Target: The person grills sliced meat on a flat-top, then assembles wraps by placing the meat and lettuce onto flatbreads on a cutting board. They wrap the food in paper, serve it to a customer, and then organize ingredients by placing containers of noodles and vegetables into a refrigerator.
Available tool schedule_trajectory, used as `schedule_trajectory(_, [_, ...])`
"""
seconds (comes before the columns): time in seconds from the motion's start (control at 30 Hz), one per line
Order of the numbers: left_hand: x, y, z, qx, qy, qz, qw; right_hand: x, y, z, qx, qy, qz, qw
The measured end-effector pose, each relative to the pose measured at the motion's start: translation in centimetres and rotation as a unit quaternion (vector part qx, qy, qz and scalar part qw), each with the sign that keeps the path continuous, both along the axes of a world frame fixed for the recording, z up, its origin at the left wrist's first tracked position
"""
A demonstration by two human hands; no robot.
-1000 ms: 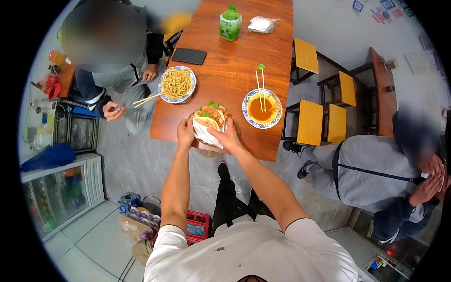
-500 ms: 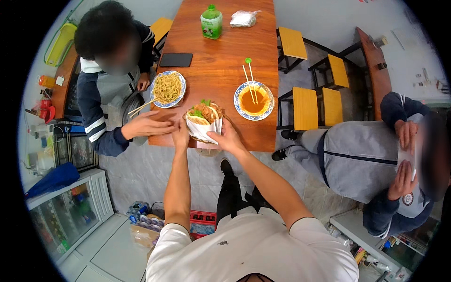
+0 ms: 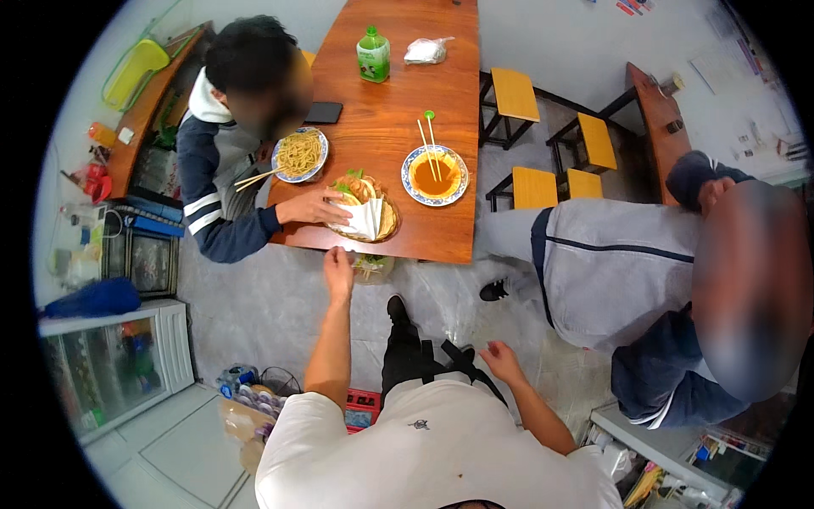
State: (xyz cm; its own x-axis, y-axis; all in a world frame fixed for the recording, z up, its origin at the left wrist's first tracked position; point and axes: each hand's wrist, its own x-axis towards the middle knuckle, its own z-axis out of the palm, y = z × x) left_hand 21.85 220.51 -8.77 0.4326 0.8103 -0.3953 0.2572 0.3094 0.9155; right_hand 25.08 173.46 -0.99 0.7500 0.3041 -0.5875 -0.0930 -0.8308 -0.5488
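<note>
- Fingers of the left hand [image 3: 339, 273] are loosely bent and hold nothing visible, near the table's front edge; whether they touch it I cannot tell. Those of the right hand [image 3: 504, 362] are slightly parted and empty.
- Just beyond the left fingertips, a paper-wrapped flatbread [image 3: 363, 219] lies in a round basket [image 3: 378, 238], touched from the left by another person's hand [image 3: 315, 206].
- Ahead of the left fingers runs the wood-grained table [image 3: 432, 233]: a noodle plate [image 3: 325, 161] ahead to their left, a sauce plate [image 3: 434, 201] ahead to their right, and a dark phone [image 3: 327, 112] and green bottle [image 3: 373, 59] farther on.
- Beneath the right fingers spreads grey floor [image 3: 445, 314]; yellow-topped stools [image 3: 514, 92] stand well ahead of them, and a person in a grey jacket [image 3: 623, 271] is to their right.
- Far ahead of the left fingers, the bottle bears a printed label, its lettering too small to read.
- From behind its fingers, the left forearm reaches nearly straight; the right arm hangs lower, its hand well apart from the left fingers.
</note>
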Motion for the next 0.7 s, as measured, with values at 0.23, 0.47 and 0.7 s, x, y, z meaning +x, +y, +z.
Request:
schedule_trajectory(0.23, [-1.5,-14.1,0.4,0.168,0.107,-0.130,0.971,-5.8,-24.8,-7.1,-0.115,-0.011,-0.113,0.987])
schedule_trajectory(0.47, [-0.8,-36.6,4.9,0.226,0.110,-0.232,0.940,-12.0,-48.4,-13.6,0.033,0.060,-0.286,0.956])
schedule_trajectory(0.7, [2.9,-53.5,-0.7,0.203,0.204,-0.534,0.795,-17.0,-61.7,-12.1,0.127,0.007,-0.457,0.880])
